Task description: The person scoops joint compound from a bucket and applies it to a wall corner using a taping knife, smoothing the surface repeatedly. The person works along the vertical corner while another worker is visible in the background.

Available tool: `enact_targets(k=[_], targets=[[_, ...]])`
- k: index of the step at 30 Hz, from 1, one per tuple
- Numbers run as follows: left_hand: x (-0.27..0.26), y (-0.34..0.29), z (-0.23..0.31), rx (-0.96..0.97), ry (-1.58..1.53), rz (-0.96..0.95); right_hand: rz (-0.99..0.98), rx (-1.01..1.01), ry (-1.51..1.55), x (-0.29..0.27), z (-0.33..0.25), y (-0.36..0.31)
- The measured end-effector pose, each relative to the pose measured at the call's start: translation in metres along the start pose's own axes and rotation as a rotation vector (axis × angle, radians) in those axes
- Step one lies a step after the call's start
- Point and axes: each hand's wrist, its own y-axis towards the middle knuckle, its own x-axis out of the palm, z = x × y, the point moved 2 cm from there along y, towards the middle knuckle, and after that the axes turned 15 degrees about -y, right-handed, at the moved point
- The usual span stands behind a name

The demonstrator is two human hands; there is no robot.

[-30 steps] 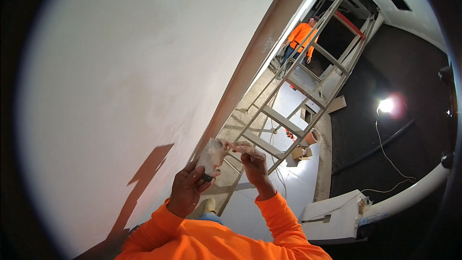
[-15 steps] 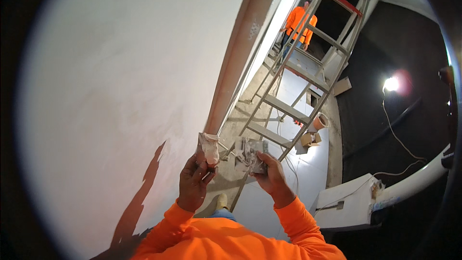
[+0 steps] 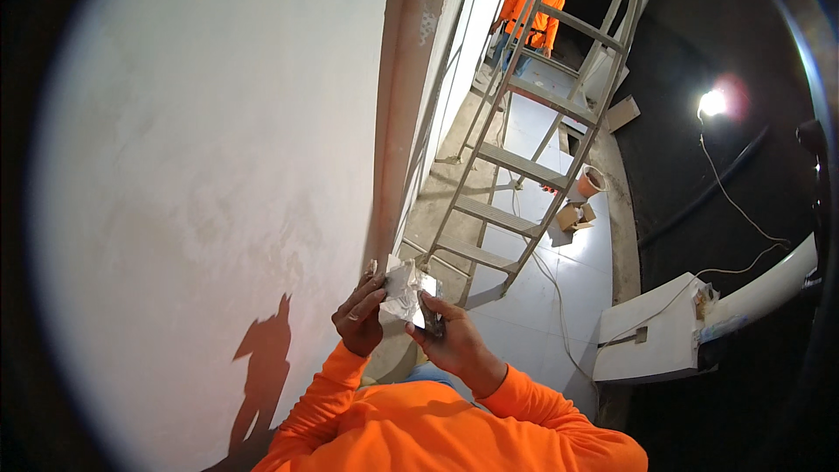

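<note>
My left hand (image 3: 360, 315) is closed round a flat putty knife, its blade largely hidden by whitish putty (image 3: 402, 287). In my right hand (image 3: 463, 346) is a second putty knife (image 3: 431, 315), a thin plate smeared with putty and gripped between thumb and fingers. The two blades meet in front of my chest; whether they touch or only overlap I cannot tell. Close by on the left stands a pale wall (image 3: 218, 140) with patchy damp-looking marks, and my shadow falls on it.
A metal stepladder (image 3: 524, 157) stands ahead to the right, with a person in an orange top (image 3: 533, 22) beyond it. An orange bucket (image 3: 590, 181) and an open cardboard box (image 3: 574, 217) sit on the floor. A cable (image 3: 559, 315) runs near a white block (image 3: 647, 332); a lamp (image 3: 712, 103) shines at right.
My hands have come together, the right-hand knife moving left and turning edge-on against the left-hand one. The view has shifted, so the ladder and wall edge appear further left.
</note>
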Motion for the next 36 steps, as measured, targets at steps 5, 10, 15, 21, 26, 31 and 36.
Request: enact_targets(k=[5, 10, 15, 21, 26, 31, 36], targets=[[-0.02, 0.011, -0.006, -0.005, 0.068, -0.142, -0.109, -0.104, -0.093, 0.004, -0.018, -0.016], [-0.026, 0.013, 0.002, -0.311, 0.034, 0.038, -0.189, -0.372, -0.08, 0.0, -0.055, -0.025], [-0.009, 0.015, 0.032, -0.95, -0.796, 0.553, -0.25, -0.68, -0.115, -0.008, -0.087, -0.001], [0.012, 0.035, 0.066, -1.302, -0.949, 0.403, -0.358, -0.921, -0.287, -0.009, -0.085, 0.048], [0.013, 0.044, 0.078, -1.308, -0.82, 0.486, -0.36, -1.126, -0.825, -0.014, -0.089, 0.05], [0.011, 0.042, 0.081, -1.339, -0.75, 0.463, -0.334, -1.262, -1.187, -0.019, -0.099, 0.051], [0.012, 0.033, 0.08, -1.339, -0.751, 0.489, -0.16, -1.314, -1.441, -0.038, -0.096, 0.067]])
